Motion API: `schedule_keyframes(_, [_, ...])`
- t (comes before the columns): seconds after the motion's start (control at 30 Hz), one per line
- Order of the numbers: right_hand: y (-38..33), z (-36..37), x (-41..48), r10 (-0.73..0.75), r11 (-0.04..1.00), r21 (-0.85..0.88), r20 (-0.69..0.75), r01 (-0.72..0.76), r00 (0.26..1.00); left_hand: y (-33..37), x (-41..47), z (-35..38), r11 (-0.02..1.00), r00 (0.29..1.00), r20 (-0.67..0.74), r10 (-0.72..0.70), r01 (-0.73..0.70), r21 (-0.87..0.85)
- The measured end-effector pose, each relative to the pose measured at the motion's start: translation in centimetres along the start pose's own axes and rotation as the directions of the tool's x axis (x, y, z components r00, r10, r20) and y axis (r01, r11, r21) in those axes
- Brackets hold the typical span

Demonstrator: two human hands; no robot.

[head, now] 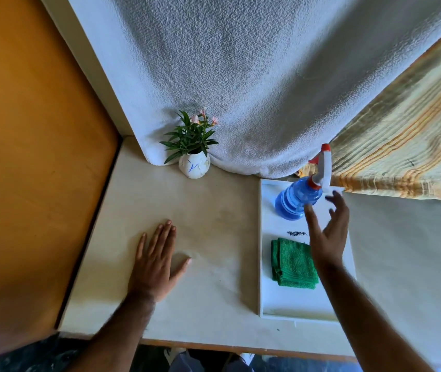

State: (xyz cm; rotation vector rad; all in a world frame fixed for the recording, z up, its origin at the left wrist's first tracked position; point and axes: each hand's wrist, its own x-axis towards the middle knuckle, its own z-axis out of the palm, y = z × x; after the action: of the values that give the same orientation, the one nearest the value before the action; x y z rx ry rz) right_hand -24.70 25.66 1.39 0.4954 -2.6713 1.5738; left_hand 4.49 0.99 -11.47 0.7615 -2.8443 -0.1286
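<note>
A blue spray bottle (296, 198) with a white and red trigger head stands at the far end of a white tray (267, 304). A folded green cloth (293, 263) lies in the tray's middle. My right hand (326, 234) hovers over the tray with fingers spread, its fingertips close to the bottle; I cannot tell whether they touch it. My left hand (157, 260) rests flat on the pale tabletop (214, 237), fingers straight. A small white vase with a green plant and pink flowers (194, 146) stands at the back of the table.
A white textured cloth (241, 76) hangs behind the table, with a striped beige and orange fabric (402, 143) to the right. An orange wooden panel (26, 157) borders the table's left side. A dark smudge (296, 233) marks the tray between bottle and cloth.
</note>
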Motion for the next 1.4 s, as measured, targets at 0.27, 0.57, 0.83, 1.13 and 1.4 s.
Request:
schedule_keyframes(0.27, [7.9,-3.5,-9.1,-0.364,0.628,-0.405,0.602,0.665,0.711,0.2,0.1,-0.2,1.0,1.0,-0.028,0.004,-0.003,0.003])
schedule_keyframes(0.57, [8.9,-3.1,-8.3,-0.324,0.574,-0.451,0.641,0.683,0.696,0.1,0.2,-0.1,1.0,1.0,-0.003,-0.003,0.003,-0.002])
schedule_keyframes(0.83, [3.9,-1.5,-8.0,-0.307,0.706,-0.453,0.498,0.545,0.811,0.2,0.2,-0.4,1.0,1.0,0.018,-0.009,0.01,-0.01])
schedule_keyframes(1.13, [-6.3,13.1,-2.3,-0.697,0.367,-0.073,0.639,0.927,0.326,0.3,0.3,-0.5,1.0,0.998,0.064,-0.025,0.026,-0.013])
schedule_keyframes(1.4, [-9.1,21.7,3.1,-0.749,0.143,-0.021,0.651,0.989,0.122,0.2,0.4,-0.9,0.999,0.991,0.13,-0.041,0.04,0.017])
